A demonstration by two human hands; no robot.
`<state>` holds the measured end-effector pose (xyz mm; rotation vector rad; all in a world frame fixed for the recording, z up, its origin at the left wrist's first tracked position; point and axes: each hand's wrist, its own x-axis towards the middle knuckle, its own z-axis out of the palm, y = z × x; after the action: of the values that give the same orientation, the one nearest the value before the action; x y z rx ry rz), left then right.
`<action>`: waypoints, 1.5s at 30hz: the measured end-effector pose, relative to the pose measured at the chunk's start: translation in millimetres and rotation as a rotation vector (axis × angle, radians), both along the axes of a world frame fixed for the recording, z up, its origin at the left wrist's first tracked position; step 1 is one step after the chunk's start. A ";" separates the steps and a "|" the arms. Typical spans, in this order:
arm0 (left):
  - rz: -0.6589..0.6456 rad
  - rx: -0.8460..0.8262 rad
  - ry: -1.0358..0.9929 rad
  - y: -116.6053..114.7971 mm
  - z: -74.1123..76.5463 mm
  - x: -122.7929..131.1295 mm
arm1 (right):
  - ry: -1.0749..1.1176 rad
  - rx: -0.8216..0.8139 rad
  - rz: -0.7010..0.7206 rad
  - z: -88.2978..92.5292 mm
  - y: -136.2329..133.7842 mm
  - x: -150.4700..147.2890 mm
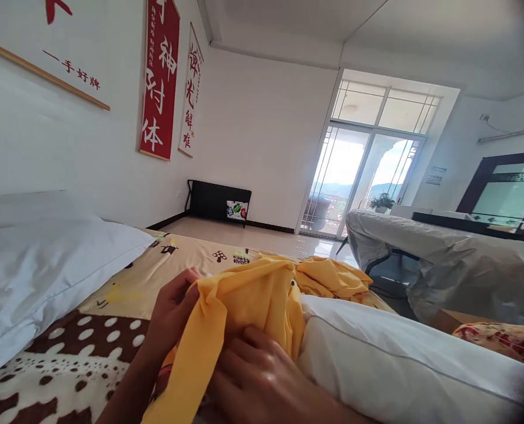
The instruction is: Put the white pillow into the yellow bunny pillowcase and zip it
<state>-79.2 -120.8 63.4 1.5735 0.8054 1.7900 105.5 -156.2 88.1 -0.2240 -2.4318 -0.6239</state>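
Note:
A yellow pillowcase point(262, 294) lies bunched over the end of a white pillow point(398, 359) on the bed. My left hand point(171, 315) grips the cloth's left edge, fingers curled around a fold. My right hand point(262, 377) presses on the yellow fabric from below, fingers bent against the cloth at the pillow's end. More yellow cloth point(332, 277) is heaped behind the pillow.
A second white pillow point(45, 265) lies at the left on a brown-and-cream patterned blanket point(68, 359). A table under a grey cover point(443, 265) stands to the right. Red scrolls point(160, 76) hang on the wall; a glass balcony door point(359, 176) is beyond.

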 end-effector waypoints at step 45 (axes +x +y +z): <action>0.236 0.565 1.171 -27.1 13.4 51.0 | 0.364 -0.374 0.133 -43.9 73.5 50.6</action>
<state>-28.2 -147.9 76.8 3.0895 1.0314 1.1332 156.1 -82.7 44.2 -0.2952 -2.1658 -0.0541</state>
